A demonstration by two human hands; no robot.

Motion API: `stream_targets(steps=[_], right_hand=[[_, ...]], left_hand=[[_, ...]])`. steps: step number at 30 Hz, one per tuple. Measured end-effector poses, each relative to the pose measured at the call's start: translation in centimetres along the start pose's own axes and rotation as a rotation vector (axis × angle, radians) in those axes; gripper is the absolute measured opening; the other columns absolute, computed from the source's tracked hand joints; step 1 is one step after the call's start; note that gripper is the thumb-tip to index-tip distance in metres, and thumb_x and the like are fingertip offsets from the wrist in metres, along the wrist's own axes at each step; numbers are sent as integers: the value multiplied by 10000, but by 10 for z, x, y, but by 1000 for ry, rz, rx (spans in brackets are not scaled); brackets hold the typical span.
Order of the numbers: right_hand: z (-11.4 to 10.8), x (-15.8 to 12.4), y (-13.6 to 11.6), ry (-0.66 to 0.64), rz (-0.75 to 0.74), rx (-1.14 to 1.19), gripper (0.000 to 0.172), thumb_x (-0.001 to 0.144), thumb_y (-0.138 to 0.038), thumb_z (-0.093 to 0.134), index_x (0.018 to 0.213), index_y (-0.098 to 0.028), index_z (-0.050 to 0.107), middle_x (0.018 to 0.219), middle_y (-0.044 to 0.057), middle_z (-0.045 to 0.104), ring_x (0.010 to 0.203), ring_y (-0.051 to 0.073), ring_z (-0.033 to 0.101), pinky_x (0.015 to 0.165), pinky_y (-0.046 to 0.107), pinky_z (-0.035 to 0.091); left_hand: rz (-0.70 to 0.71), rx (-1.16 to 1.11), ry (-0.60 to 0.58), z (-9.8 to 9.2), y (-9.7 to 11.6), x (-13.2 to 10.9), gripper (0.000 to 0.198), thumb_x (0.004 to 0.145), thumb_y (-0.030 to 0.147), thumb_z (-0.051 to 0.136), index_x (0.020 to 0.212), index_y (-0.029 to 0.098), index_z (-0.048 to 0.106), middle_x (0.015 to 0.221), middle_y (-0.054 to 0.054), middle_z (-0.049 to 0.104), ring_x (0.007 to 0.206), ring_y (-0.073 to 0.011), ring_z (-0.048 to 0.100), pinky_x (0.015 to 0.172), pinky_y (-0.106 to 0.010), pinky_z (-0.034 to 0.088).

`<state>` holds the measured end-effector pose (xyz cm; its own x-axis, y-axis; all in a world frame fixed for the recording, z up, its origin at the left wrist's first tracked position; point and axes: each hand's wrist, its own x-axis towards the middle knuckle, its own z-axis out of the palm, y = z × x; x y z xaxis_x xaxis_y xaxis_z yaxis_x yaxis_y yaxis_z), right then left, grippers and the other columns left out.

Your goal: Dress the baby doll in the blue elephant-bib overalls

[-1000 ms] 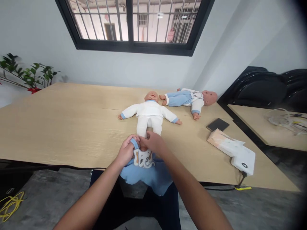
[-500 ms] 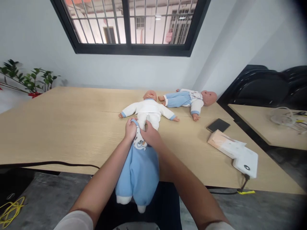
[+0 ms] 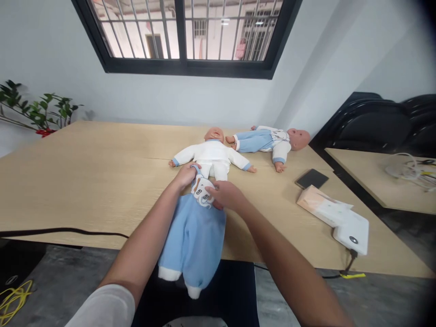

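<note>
Blue overalls (image 3: 199, 236) with white cuffs and a printed animal face on the bib hang over the table's front edge. My left hand (image 3: 185, 175) is closed on the bib's upper left, by a blue strap. On the bib's right side, my right hand (image 3: 225, 194) pinches the fabric near the printed face. Just beyond the bib a doll (image 3: 213, 152) lies on its back in a white top and white bottoms, arms spread, head toward the wall. Its lower legs are partly hidden by the overalls and my right hand.
A second doll (image 3: 262, 140) in blue and white lies at the back right. A dark phone (image 3: 311, 178), a tissue pack (image 3: 322, 206) and a white cabled device (image 3: 352, 234) rest on the table's right (image 3: 279, 218). A black cable (image 3: 68, 231) runs along the front left.
My right hand has moved from between the doll's legs down and right onto the bib. The bib is spread wider, showing more of the printed face, and the trouser legs have shifted slightly left.
</note>
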<state>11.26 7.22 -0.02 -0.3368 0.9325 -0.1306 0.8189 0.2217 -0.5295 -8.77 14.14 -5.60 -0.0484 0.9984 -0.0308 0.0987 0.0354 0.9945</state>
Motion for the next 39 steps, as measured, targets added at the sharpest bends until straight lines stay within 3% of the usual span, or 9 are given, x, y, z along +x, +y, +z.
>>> stream_targets(steps=[3, 8, 14, 16, 19, 23, 28, 34, 39], right_hand=[[-20, -13, 16, -24, -79, 36, 387, 960, -477, 546, 710, -199, 645, 698, 21, 671, 673, 171, 582, 637, 275, 370], [-23, -43, 44, -174, -224, 356, 336, 929, -487, 608, 987, -193, 758, 844, 8, 735, 757, 188, 638, 699, 286, 473], [15, -72, 69, 126, -235, 442, 320, 912, -479, 651, 1017, -202, 771, 905, 52, 749, 828, 217, 669, 777, 330, 529], [21, -77, 72, 124, -148, 546, 357, 942, -503, 599, 1021, -192, 757, 787, 37, 726, 657, 184, 633, 660, 313, 521], [15, -79, 71, 167, -71, 635, 386, 936, -519, 587, 1024, -180, 750, 760, 32, 721, 587, 166, 595, 585, 297, 503], [-9, -76, 65, 216, -132, 558, 338, 923, -469, 615, 1021, -185, 768, 927, 52, 769, 831, 207, 677, 760, 309, 542], [-42, -58, 53, 199, -186, 390, 322, 953, -456, 592, 1045, -200, 763, 961, 36, 769, 867, 206, 673, 795, 302, 520], [-41, -15, 54, 144, -206, -42, 243, 996, -382, 549, 986, -217, 727, 996, 44, 761, 890, 194, 653, 773, 280, 423], [-29, -2, 60, 145, -174, -156, 256, 1002, -426, 539, 1014, -224, 696, 1025, 45, 749, 910, 193, 640, 732, 263, 378]], left_hand=[[-21, 16, -79, 1, -2, -8, 193, 800, 255, 609, 925, 147, 710, 753, -15, 651, 656, -147, 534, 634, -258, 395], [-112, 22, -31, 0, -9, -36, 349, 817, 290, 698, 1124, 133, 644, 966, -70, 710, 803, -169, 618, 723, -264, 462], [-162, 38, 26, 16, -9, -52, 731, 747, 425, 840, 1331, 124, 518, 1292, -194, 677, 1104, -275, 665, 892, -341, 520], [-139, 129, 17, 22, -3, -49, 651, 700, 356, 859, 1239, 116, 584, 1248, -182, 698, 1120, -302, 655, 904, -361, 521], [-114, 161, -149, 25, 7, -47, 348, 753, 287, 754, 1044, 114, 675, 1037, -118, 746, 987, -285, 673, 832, -361, 535], [-100, 120, -302, 13, 16, -53, 314, 809, 317, 686, 1063, 133, 710, 1036, -81, 756, 996, -269, 669, 815, -340, 550], [-43, 14, -435, 1, 16, -62, 517, 813, 371, 730, 1269, 137, 663, 1257, -108, 733, 1152, -301, 659, 947, -377, 551], [-17, 34, -403, 6, 7, -63, 632, 824, 429, 758, 1363, 141, 595, 1332, -126, 697, 1190, -309, 648, 1025, -413, 520], [40, 153, -176, 7, -8, -78, 538, 926, 474, 655, 1358, 163, 575, 1378, -134, 654, 1266, -285, 601, 1108, -415, 456]])
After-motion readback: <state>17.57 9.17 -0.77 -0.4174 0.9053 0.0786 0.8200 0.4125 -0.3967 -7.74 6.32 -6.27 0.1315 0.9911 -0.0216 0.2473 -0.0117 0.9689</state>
